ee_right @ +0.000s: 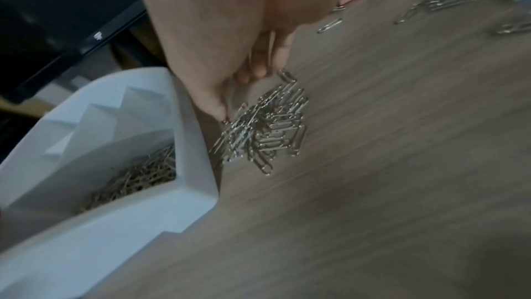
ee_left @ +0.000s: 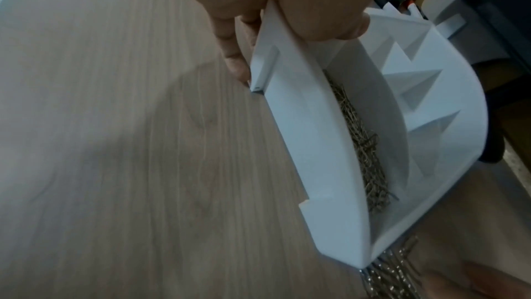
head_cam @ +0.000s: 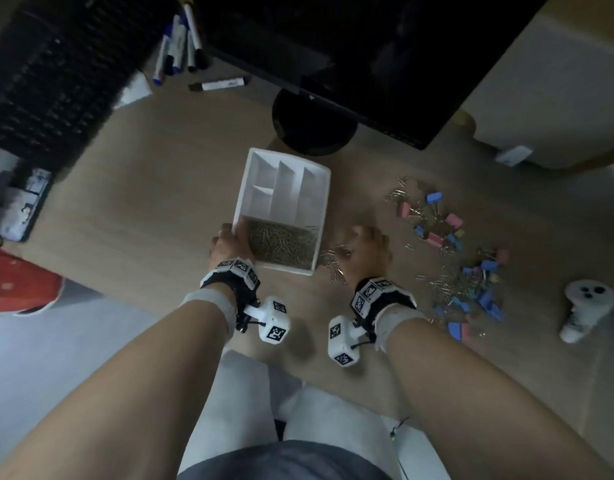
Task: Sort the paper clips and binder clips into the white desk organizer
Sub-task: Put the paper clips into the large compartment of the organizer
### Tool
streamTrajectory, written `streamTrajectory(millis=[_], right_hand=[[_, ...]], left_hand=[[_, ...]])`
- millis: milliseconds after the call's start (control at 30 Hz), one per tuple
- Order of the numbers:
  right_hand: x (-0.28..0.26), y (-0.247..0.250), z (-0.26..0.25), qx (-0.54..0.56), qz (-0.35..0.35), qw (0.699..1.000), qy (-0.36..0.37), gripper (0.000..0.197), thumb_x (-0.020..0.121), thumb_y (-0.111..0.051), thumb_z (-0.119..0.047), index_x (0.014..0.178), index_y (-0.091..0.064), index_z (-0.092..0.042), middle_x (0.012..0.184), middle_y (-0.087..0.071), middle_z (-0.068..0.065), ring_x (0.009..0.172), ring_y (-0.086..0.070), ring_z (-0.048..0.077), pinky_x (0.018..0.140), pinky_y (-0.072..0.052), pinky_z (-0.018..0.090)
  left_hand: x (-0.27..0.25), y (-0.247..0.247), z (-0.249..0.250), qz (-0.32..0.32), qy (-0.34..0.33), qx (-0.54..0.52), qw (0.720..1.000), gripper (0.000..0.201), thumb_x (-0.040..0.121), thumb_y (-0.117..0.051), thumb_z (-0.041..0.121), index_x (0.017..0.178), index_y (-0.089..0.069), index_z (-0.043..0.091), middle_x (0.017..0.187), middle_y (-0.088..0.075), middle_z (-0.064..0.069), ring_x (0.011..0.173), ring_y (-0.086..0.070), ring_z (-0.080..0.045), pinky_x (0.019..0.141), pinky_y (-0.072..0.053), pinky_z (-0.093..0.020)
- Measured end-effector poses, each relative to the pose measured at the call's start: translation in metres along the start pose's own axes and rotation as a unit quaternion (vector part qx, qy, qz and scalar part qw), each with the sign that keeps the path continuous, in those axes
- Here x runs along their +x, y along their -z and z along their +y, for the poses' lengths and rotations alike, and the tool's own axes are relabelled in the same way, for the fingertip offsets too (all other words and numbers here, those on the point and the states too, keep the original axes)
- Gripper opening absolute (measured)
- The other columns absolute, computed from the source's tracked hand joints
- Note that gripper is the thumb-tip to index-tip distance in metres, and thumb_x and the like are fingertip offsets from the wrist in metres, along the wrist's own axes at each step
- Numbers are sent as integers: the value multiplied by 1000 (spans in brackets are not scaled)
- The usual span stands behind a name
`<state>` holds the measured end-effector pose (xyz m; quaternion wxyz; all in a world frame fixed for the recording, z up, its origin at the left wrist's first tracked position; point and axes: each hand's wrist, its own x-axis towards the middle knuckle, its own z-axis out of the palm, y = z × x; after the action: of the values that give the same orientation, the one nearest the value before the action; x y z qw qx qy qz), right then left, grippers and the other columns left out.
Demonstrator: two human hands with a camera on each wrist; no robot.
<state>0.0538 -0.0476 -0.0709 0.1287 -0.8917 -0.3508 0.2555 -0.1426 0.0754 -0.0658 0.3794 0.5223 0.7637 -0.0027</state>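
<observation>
left hand point(head_cam: 229, 242): gripping the organizer point(head_cam: 317, 202) wall, thumb inside
right hand point(head_cam: 366, 249): fingers narrowing over the clips point(ee_right: 267, 127) just below its fingertips, beside the organizer
handling: clips looking light, slippery, tangling; likely best raked together and pinched as a bunch

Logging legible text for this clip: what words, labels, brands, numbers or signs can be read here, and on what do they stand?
No text can be read in any view.
Marker on the desk: dark print on the barrel, too blurred.
Monitor: a small pale logo on the bezel, too small to make out.
Wrist bands: black-and-white square code patterns, no letters.
White desk organizer: no print visible.
</observation>
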Motion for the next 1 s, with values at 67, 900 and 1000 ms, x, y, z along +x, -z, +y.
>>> streamTrajectory(millis=[67,900,1000], right_hand=[[-5,4,5,-12,-1,994,-104,81,69,-79,-54,136,-48,-22,139,-43,9,126,-40,33,98,-39,45],[-2,-17,-23,131,16,988,-78,22,76,-75,-13,66,-68,-31,74,-72,-6,73,-69,14,79,-55,24],[-1,-1,-32,183,44,982,5,14,73,-76,-5,76,-75,-18,73,-72,-4,64,-64,8,66,-50,15]], left_hand=[[-1,1,-1,-3,-18,12,1000,62,97,-21,62,133,-44,17,128,-52,-20,120,-50,-40,101,-41,-52],[12,16,-14,-31,-61,19,997,46,99,-36,47,131,-47,15,119,-55,-17,112,-55,-38,98,-46,-49],[2,9,-16,-25,-55,8,998,51,98,-32,55,130,-46,17,120,-55,-16,114,-53,-38,98,-44,-48]])
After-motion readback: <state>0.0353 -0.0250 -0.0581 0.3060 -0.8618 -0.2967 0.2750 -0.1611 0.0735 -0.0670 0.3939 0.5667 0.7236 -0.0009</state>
